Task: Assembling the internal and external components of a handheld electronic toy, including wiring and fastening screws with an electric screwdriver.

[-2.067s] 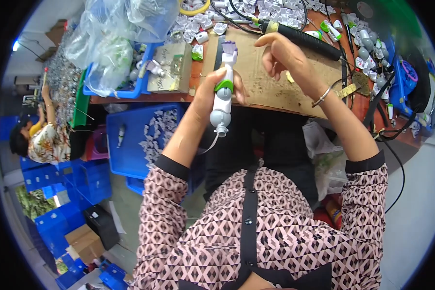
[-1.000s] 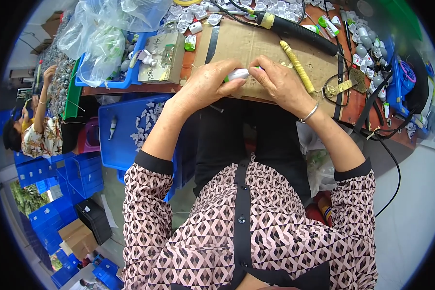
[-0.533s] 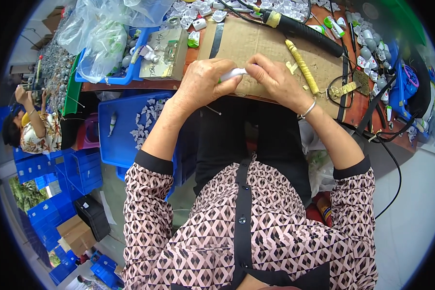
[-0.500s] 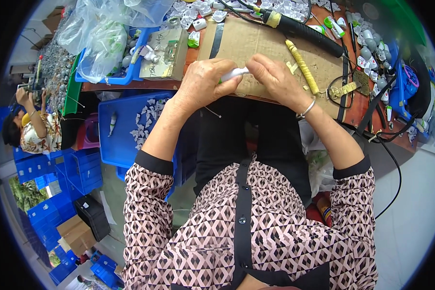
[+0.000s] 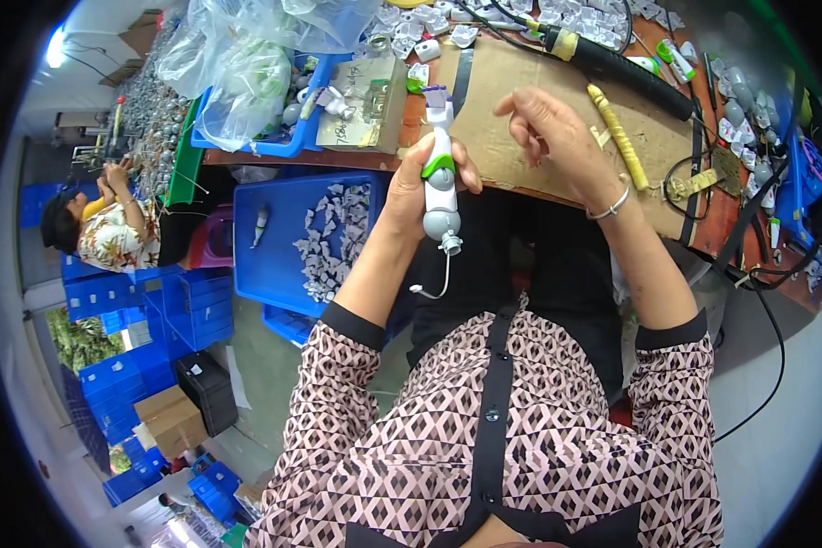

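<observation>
My left hand (image 5: 404, 194) is closed around a jointed plastic toy part (image 5: 441, 199) in white, green and grey, held upright at the table's front edge. Its top end is purple and white, a grey ball sits low on it, and a thin white cord with a small tip dangles from its bottom. My right hand (image 5: 555, 137) is raised to the right of it over a cardboard sheet (image 5: 511, 87). Its fingers are loosely bent and apart, with nothing in them.
A yellow tape-wrapped stick (image 5: 619, 137) and a black-handled tool (image 5: 616, 71) lie on the cardboard. At left, a small box (image 5: 374, 119) stands beside a blue bin (image 5: 288, 146) holding plastic bags. Below, a blue tray (image 5: 269, 260) holds white parts. A co-worker (image 5: 119, 233) sits far left.
Both hands were together on the white piece. Now they are apart: the left holds the toy part upright, while the right has let go and moved right. The whole view has shifted.
</observation>
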Available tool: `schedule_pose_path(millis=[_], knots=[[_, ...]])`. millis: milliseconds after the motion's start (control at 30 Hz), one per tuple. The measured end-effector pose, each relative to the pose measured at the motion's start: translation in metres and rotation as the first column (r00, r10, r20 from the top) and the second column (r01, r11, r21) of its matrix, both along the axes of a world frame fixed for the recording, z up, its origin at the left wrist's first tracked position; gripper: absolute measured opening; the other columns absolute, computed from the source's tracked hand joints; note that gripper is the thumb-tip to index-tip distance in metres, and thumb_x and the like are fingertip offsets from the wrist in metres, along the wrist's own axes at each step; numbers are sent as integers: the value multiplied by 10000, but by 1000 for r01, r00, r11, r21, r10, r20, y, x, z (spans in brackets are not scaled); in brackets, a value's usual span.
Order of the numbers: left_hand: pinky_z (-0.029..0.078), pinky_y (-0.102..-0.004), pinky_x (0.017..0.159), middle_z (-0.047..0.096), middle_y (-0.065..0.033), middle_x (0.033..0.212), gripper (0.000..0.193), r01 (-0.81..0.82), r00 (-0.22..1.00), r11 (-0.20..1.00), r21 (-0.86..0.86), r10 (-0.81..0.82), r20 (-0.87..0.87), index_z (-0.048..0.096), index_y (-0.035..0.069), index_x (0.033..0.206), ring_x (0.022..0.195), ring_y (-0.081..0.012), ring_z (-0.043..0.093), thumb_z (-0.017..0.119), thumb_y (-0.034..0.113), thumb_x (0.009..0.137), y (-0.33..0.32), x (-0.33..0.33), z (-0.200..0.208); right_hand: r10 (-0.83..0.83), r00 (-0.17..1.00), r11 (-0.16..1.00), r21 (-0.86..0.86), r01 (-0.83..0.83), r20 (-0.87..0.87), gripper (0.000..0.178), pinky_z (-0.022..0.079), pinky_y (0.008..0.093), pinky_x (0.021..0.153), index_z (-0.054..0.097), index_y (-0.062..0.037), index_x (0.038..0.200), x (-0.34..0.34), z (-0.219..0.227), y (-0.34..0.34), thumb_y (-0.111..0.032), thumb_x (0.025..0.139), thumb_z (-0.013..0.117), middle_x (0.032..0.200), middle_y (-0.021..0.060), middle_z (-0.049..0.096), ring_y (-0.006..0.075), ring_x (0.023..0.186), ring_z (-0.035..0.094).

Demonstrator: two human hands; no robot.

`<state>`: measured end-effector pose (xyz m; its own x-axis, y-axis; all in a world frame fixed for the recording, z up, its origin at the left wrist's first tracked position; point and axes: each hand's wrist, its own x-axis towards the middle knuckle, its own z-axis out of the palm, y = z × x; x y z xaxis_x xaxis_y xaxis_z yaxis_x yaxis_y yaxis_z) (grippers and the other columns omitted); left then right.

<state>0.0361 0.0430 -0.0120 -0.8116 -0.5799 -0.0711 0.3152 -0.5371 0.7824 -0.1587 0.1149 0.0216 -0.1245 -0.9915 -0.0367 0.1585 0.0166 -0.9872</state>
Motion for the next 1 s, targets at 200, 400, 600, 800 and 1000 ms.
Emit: schedule_pose_path(millis=[200, 400, 600, 800, 1000], knots=[[474, -352, 712, 591, -116, 700, 470, -11, 990, 989, 145, 30, -134, 541, 46, 849, 699, -256, 570, 359, 467, 952, 6, 0, -1, 36, 985, 995, 81, -51, 169, 313, 365, 158, 506, 590, -75, 952, 20, -13, 16, -358, 969, 457, 642, -69, 449, 14, 551, 410], [462, -361, 733, 585, -109, 693, 478, 51, 980, 976, 212, -8, -199, 541, 46, 846, 730, -261, 555, 352, 471, 953, 4, -4, 0, 19, 985, 997, 64, -30, 172, 289, 370, 158, 508, 592, -82, 951, 25, -11, 22, -345, 966, 471, 646, -68, 454, 15, 547, 411], [468, -290, 559, 582, -90, 692, 447, -11, 1000, 981, 191, 10, 7, 540, 33, 864, 575, -196, 552, 397, 449, 946, 9, -7, 9, -10, 989, 1000, 20, 7, 149, 296, 371, 158, 508, 574, -68, 1016, 25, -12, 21, -346, 957, 489, 662, -53, 478, 20, 555, 431], [482, -335, 600, 640, -92, 762, 301, 388, 783, 227, -893, 430, 449, 649, 45, 886, 682, -242, 632, 666, 331, 795, -7, -14, 47, 7, 990, 998, 61, 2, -141, 328, 359, 159, 484, 565, -68, 1063, 11, -2, 22, -366, 930, 538, 686, -35, 503, 14, 568, 453], [492, -370, 633, 625, -113, 761, 302, 439, 760, 155, -885, 461, 458, 648, 51, 884, 732, -287, 628, 690, 325, 764, -8, -19, 64, -10, 990, 999, -36, 5, -138, 294, 317, 166, 472, 581, -79, 1032, 7, -21, 24, -353, 942, 521, 682, -49, 471, 22, 548, 405]])
